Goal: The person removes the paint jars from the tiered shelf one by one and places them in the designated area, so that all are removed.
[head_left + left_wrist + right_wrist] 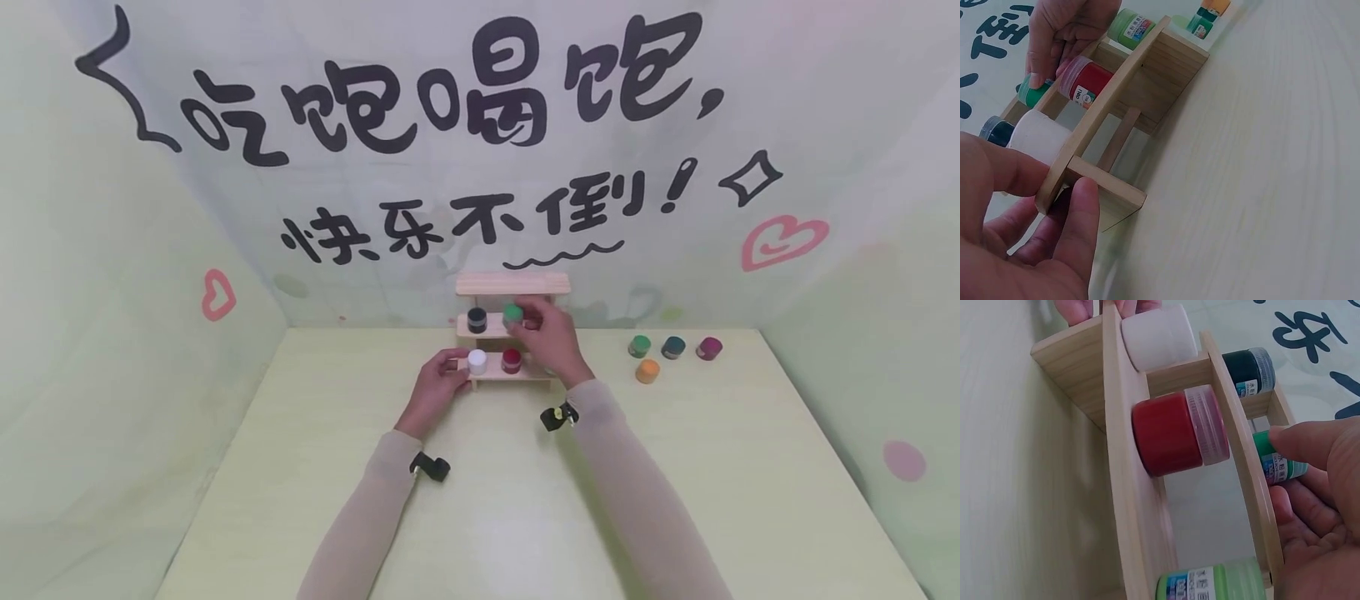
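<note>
A small tiered wooden shelf [513,284] stands against the back wall. My left hand [433,390] grips the left end of its lower board, thumb and fingers around the wood. My right hand [555,340] pinches a green paint jar [1277,465] at the middle board, just right of a dark paint jar [477,320]. On the lower board sit a white jar [477,361], a red paint jar [1169,434] and, at the right, a light green paint jar [1191,586]. My right hand mostly hides that last jar in the head view.
Right of the shelf on the table are a green jar [640,347], a dark teal jar [673,347], a magenta jar [708,348] and an orange jar [647,371]. A printed cloth [450,183] hangs behind the table's back edge.
</note>
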Action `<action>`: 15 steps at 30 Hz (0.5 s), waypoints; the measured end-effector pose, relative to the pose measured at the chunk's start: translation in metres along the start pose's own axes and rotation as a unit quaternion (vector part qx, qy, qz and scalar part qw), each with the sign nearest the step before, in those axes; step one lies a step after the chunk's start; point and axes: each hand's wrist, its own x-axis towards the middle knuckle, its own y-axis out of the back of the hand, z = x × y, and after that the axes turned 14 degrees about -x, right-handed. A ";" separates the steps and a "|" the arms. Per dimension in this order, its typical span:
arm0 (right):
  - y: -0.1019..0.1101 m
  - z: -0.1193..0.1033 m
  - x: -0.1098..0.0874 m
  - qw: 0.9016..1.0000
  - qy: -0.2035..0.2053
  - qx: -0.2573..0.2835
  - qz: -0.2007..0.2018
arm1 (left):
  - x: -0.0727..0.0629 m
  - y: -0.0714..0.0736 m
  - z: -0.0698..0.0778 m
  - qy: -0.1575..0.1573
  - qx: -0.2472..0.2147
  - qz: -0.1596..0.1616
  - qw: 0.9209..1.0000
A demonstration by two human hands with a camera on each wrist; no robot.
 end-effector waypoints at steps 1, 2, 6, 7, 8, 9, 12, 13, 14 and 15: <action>0.001 0.001 0.000 1.000 0.003 0.000 0.001 | 0.000 0.000 0.000 0.001 -0.001 -0.001 1.000; 0.001 0.002 -0.001 1.000 0.006 0.001 0.001 | 0.000 0.000 0.000 0.001 -0.002 -0.001 1.000; 0.003 0.005 -0.002 1.000 0.014 0.021 0.000 | 0.000 0.000 0.001 0.001 0.000 -0.003 1.000; 0.003 0.006 -0.003 0.999 0.015 0.028 0.000 | 0.000 0.000 0.001 0.001 0.001 -0.003 1.000; 0.004 0.007 -0.005 0.999 0.016 0.033 -0.001 | 0.000 0.000 0.000 0.001 0.002 -0.003 1.000; 0.005 0.007 -0.006 0.999 0.017 0.039 -0.002 | -0.001 0.000 0.000 0.001 0.003 -0.004 1.000; 0.009 0.007 -0.009 0.999 0.021 0.045 -0.003 | -0.001 -0.001 0.001 0.000 0.004 -0.003 1.000; 0.010 0.006 -0.010 0.999 0.021 0.045 -0.002 | -0.001 -0.001 0.001 -0.001 0.004 -0.002 1.000; 0.012 0.006 -0.011 0.999 0.021 0.045 -0.002 | -0.001 -0.001 0.001 -0.002 0.005 0.000 1.000; 0.014 0.006 -0.012 0.999 0.019 0.048 -0.002 | -0.001 -0.001 0.001 -0.002 0.005 0.001 1.000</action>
